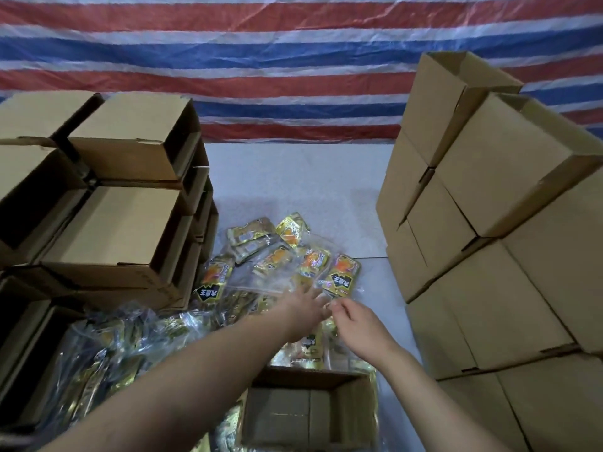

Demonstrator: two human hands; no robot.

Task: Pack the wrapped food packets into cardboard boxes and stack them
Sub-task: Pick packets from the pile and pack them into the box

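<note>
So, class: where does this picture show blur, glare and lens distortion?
Head view: the left boxes are smeared by motion blur; glare glints off the foil packets; the wide lens bows the right boxes outward; the open box sits in dim shadow.

Single head-worn wide-angle camera, looking forward and steeply down from close above the table (pixel 293 177), both forearms entering from the lower edge, stacked cartons (pixel 130 158) at either side, striped tarpaulin (pixel 261 60) closing the far end.
</note>
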